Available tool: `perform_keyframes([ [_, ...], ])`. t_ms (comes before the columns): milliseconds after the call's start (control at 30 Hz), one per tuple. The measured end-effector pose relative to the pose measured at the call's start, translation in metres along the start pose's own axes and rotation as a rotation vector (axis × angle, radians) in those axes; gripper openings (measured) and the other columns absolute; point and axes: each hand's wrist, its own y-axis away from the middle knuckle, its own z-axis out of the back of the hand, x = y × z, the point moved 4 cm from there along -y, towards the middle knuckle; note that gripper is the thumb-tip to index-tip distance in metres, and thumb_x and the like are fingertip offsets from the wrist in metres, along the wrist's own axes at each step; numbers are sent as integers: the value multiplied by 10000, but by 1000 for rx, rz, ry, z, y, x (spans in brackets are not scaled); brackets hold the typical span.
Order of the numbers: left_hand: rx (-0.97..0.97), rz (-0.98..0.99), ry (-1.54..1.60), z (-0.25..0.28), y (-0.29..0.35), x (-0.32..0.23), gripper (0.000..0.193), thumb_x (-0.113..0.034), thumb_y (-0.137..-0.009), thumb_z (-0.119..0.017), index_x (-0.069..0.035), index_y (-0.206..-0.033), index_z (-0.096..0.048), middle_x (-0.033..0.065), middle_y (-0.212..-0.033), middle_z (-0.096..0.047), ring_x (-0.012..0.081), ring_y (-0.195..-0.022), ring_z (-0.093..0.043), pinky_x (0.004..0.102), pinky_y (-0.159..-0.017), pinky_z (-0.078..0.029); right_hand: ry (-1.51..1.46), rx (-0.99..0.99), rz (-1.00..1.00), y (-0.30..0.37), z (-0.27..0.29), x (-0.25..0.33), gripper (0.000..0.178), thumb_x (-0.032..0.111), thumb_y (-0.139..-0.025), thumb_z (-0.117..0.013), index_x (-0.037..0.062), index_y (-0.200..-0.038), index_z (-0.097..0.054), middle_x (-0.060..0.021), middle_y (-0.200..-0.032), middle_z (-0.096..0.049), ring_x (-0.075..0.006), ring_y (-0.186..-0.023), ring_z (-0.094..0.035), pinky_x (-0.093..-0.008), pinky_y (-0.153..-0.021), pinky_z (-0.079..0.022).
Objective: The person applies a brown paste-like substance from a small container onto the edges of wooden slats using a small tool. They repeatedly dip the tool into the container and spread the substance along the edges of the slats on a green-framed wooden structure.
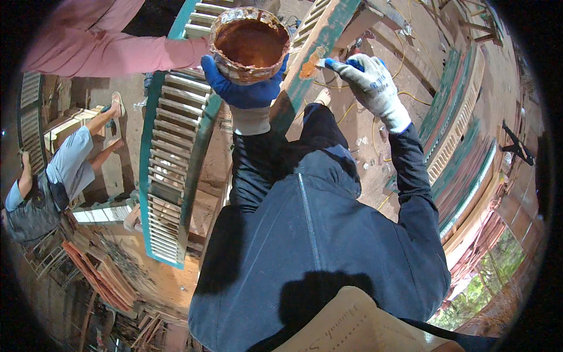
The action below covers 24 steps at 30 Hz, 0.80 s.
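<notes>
Reader: What do the hands hold?

Author: The right hand (375, 87), in a pale glove, has its fingers drawn together around what appears to be a small flat tool (321, 63); little more than a light tip shows. The left hand (246, 97), gloved in blue, spreads its fingers widely about the sides of a crusted bowl (249, 74), supporting it from below.

Reader: Where is the worked surface?

Author: An orange-brown patch (309, 66) lies just left of the right fingers, beside the tool tip, on a green wooden rail (333, 28). Whether tip and rail touch cannot be told. The rail's long axis runs obliquely, passing between the hands and leading ahead of the right fingers; the right hand is nearer the patch. The bowl, containing reddish-brown paste (252, 44), stands across the rail.

Reader: And farther off?

Author: Left of the left fingers are a slatted frame (176, 141) and a co-worker's pink sleeve (129, 56). Well right of the right fingers lie green-streaked panels (466, 173). Farthest left is a person in grey (38, 205).
</notes>
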Motion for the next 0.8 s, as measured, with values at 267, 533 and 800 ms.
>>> perform_keyframes([
  [267, -43, -25, -96, 10, -4, -12, 649, -671, -945, -385, -261, -1448, -409, 98, -1454, -480, 390, -1319, -465, 674, -1090, -349, -24, 24, -37, -11, 7, 11, 414, 65, -806, -680, 233, -1185, -684, -56, -908, -603, -265, -828, -602, -373, -703, -462],
  [533, 55, 30, -11, 0, 0, 1, 744, -714, -914, -404, -233, -1480, -352, 138, -1500, -415, 404, -1355, -421, 645, -1135, -312, -36, 39, 5, 1, 9, 15, 392, 18, -759, -698, 195, -1109, -692, -49, -895, -610, -267, -823, -608, -384, -694, -462],
  [800, -124, -112, -460, 18, 1, -4, 791, -731, -909, -400, -253, -1526, -272, 158, -1540, -342, 412, -1386, -375, 627, -1161, -285, 38, 71, 49, -13, 4, 28, 413, 53, -795, -671, 257, -1154, -674, -20, -824, -563, -231, -774, -589, -376, -673, -446],
])
